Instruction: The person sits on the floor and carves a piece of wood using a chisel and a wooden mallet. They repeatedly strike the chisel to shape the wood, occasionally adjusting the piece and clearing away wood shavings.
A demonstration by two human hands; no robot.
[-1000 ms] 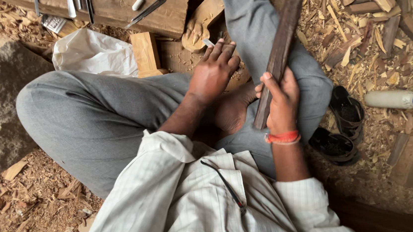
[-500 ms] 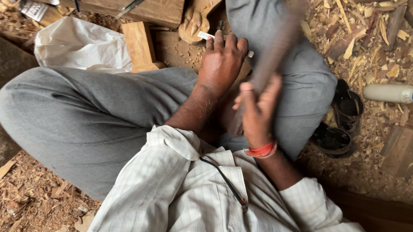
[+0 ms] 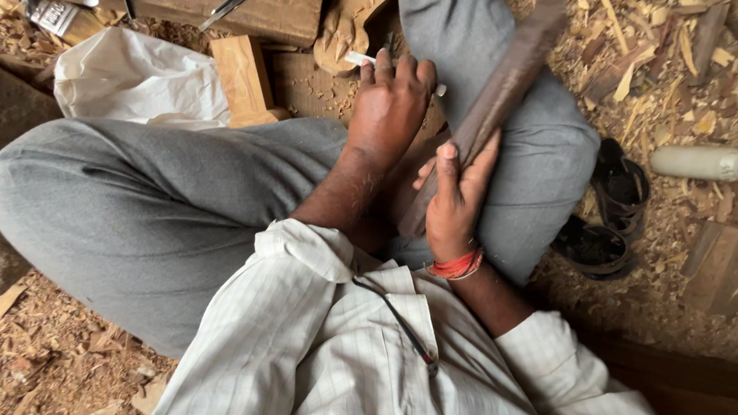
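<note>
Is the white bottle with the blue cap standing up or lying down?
Lying down. The white bottle rests on its side on the wood chips, blue cap pointing right, beyond the right hand.

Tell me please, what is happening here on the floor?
A person sits cross-legged on ground covered with wood chips. The right hand grips a long dark wooden stick, raised at a slant. The left hand rests lower, over a small tool near the knee; what it holds is mostly hidden. A white bag, a wood block and a plastic bottle lie around.
</note>
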